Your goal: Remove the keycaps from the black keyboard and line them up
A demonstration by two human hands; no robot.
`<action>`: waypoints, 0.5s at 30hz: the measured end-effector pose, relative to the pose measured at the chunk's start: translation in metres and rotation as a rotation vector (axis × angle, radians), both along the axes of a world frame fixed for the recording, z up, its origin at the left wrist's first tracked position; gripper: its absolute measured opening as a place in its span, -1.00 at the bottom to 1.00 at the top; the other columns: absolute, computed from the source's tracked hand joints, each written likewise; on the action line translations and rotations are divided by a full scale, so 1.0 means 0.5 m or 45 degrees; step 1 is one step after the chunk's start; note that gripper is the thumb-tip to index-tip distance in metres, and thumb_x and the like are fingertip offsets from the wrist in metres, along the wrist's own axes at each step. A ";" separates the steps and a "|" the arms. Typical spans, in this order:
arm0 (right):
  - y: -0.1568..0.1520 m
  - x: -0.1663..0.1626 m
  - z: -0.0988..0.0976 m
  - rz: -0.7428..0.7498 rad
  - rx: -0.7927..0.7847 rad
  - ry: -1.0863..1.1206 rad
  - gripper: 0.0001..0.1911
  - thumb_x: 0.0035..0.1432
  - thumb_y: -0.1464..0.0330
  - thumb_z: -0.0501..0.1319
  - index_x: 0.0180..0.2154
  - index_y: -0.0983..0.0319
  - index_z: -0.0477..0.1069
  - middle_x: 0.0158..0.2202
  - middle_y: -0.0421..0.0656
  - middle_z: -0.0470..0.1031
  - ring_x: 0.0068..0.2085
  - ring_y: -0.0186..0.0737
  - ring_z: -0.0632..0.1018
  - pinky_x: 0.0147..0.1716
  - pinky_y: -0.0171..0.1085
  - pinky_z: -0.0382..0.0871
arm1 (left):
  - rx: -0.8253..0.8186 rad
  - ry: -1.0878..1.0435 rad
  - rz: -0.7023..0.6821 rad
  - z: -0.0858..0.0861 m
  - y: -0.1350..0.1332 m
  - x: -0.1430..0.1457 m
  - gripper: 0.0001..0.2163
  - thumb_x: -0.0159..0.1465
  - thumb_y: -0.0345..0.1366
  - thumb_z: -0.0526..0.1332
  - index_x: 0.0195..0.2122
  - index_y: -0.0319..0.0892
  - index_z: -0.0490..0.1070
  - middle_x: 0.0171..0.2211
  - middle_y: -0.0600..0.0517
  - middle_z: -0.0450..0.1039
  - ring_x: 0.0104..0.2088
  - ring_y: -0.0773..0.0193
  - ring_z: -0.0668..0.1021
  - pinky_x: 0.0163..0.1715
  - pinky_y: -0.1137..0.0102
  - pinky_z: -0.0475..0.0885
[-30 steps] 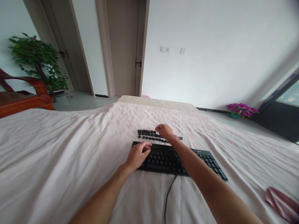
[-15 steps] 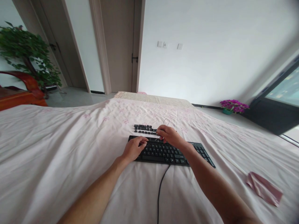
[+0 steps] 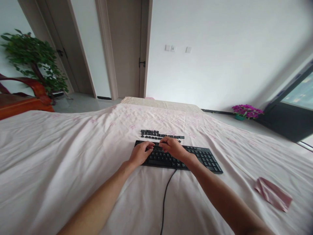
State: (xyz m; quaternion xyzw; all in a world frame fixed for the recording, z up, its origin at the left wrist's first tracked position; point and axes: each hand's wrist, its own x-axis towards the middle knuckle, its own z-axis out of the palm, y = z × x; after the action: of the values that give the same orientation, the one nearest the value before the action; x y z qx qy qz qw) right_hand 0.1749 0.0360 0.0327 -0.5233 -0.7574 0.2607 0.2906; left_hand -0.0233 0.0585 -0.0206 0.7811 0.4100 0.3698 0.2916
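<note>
A black keyboard [image 3: 206, 158] lies on the pink floral cloth, its cable running toward me. My left hand [image 3: 141, 152] rests over its left part, fingers curved and slightly apart, with nothing visible between them. Over the upper middle of the keys, my right hand [image 3: 172, 147] is closed in a pinch. A thin wire keycap puller showed in that hand a moment ago; the fingers now hide most or all of it. Just beyond the keyboard, several loose black keycaps [image 3: 149, 132] lie in rows, partly hidden by my right hand.
The pink cloth [image 3: 80, 156] is wrinkled. To the right lies a thin stick [image 3: 242, 168] with a pink fabric piece [image 3: 273, 193]. Farther off are a wooden armchair [image 3: 36, 89], a leafy plant [image 3: 31, 55], a door [image 3: 124, 49] and purple flowers [image 3: 248, 111].
My right hand has moved slightly left and lower over the keys, and the wire loop above it no longer shows. The left hand stays nearly in place. The view has shifted slightly.
</note>
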 end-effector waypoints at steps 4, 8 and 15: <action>-0.005 -0.012 0.002 0.071 0.158 -0.105 -0.86 0.19 0.33 0.14 -0.34 0.25 0.42 -0.40 -0.20 0.45 -0.46 -0.36 0.46 -0.41 -0.38 0.30 | -0.035 0.017 -0.020 0.003 0.004 0.002 -0.76 0.15 -0.40 0.17 -0.15 -0.11 0.46 -0.27 0.06 0.54 -0.25 0.29 0.55 -0.15 0.41 0.42; -0.007 -0.014 -0.002 0.098 0.225 -0.121 -0.86 0.20 0.34 0.14 -0.34 0.24 0.42 -0.36 -0.18 0.46 -0.36 -0.31 0.46 -0.33 -0.35 0.30 | -0.117 0.073 -0.079 0.013 0.018 0.000 -0.75 0.10 -0.44 0.20 -0.18 -0.13 0.48 -0.30 0.05 0.55 -0.27 0.29 0.56 -0.19 0.42 0.44; -0.007 -0.009 -0.034 0.115 0.313 0.016 -0.79 0.27 0.31 0.04 -0.33 0.23 0.39 -0.35 -0.17 0.43 -0.28 -0.28 0.45 -0.23 -0.31 0.30 | -0.052 0.349 -0.069 0.037 0.015 0.027 -0.77 0.04 -0.30 0.31 -0.24 -0.02 0.54 -0.31 0.07 0.56 -0.27 0.20 0.56 -0.24 0.41 0.41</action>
State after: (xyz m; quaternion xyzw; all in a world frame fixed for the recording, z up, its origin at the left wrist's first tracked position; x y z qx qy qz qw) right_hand 0.1704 0.0324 0.0160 -0.4474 -0.8047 0.1820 0.3451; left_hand -0.0099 0.0658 -0.0022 0.8290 0.4320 0.2432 0.2587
